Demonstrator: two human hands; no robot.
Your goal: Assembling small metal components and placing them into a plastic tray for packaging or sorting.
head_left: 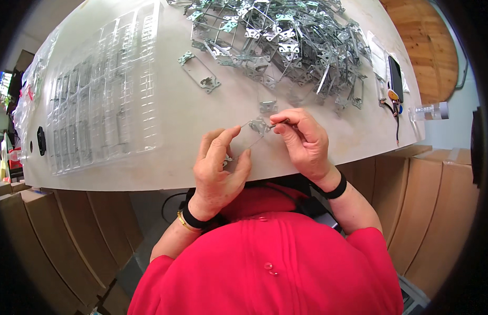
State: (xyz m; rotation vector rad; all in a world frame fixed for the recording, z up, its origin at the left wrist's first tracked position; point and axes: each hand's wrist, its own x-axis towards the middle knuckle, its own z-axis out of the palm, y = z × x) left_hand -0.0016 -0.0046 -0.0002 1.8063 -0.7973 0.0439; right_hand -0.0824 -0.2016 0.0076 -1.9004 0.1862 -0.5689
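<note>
Pale worktable (183,149), curved by the lens, brown cardboard boxes (76,239) standing below it on both sides. From my remote seat I log a large tangled heap of metal frames (291,44) along the far side, and a clear plastic tray (153,107) with many compartments to the left; grey pieces show through it, though I can't settle whether they lie in it or beneath. One loose frame (212,83) sits apart, just short of the heap. Working piece: a small wire-sided frame (259,126) near the front edge, between the two hands. Left hand (217,165) has thumb and index spread to the frame's width, one at each side rod, holding it; its near end plate is partly hidden by the palm. Right hand (308,144) pinches a slender dark piece (280,123) narrowly at the far end plate; tool or part, I cannot tell. My reading: fitting or adjusting at that plate is in hand, not visibly finished. Next move, I judge, calls for a steady left hold and small, careful right fingertip work, keeping the thin rods from bending. Another metal plate (268,107) lies just beyond, easily nudged.
</note>
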